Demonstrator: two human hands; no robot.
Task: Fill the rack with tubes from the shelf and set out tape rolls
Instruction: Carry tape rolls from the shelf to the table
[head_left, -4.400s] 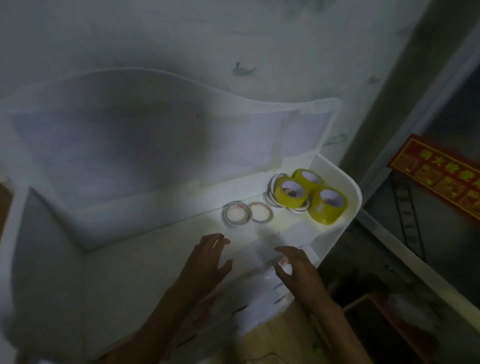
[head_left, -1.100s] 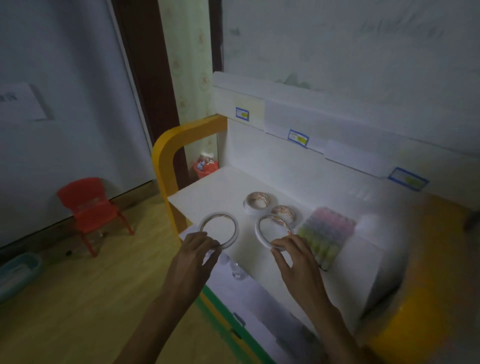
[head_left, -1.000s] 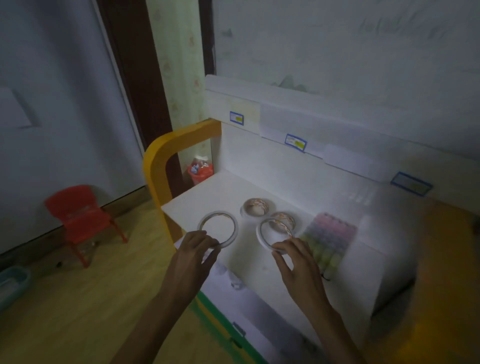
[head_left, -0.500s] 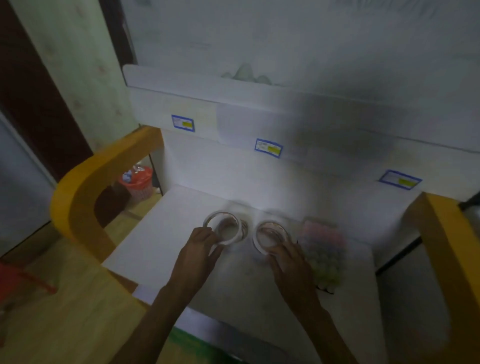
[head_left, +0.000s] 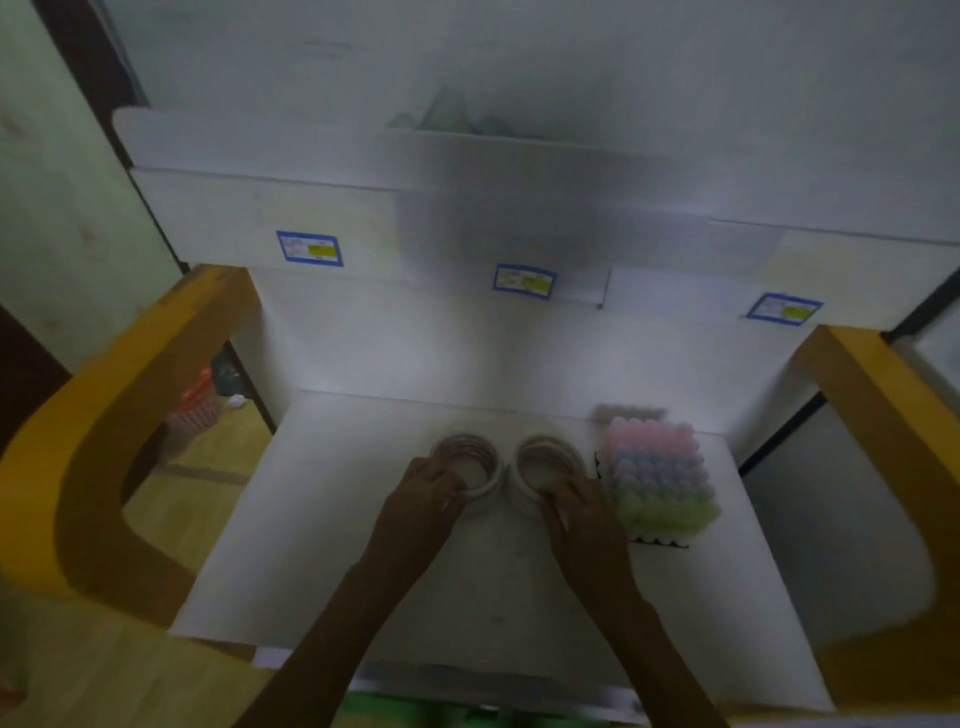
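Two white tape rolls lie side by side on the white shelf top (head_left: 322, 519). My left hand (head_left: 421, 506) grips the near rim of the left tape roll (head_left: 475, 462). My right hand (head_left: 579, 512) grips the near rim of the right tape roll (head_left: 545, 460). Each big roll seems to sit over a smaller roll, but the blur hides the detail. Just right of my right hand stands the rack (head_left: 657, 480), full of tubes with pink, blue and green caps.
Yellow curved side panels (head_left: 93, 457) (head_left: 893, 457) flank the shelf top. A white back panel (head_left: 467, 343) rises behind, with blue-edged labels (head_left: 310, 248) on the ledge above. A red basket (head_left: 195, 405) stands on the wooden floor at left.
The view swung from the shelf with the yellow tape rolls to this unit. Both hands slid their white rolls away from me, over the two smaller rolls near the rack.
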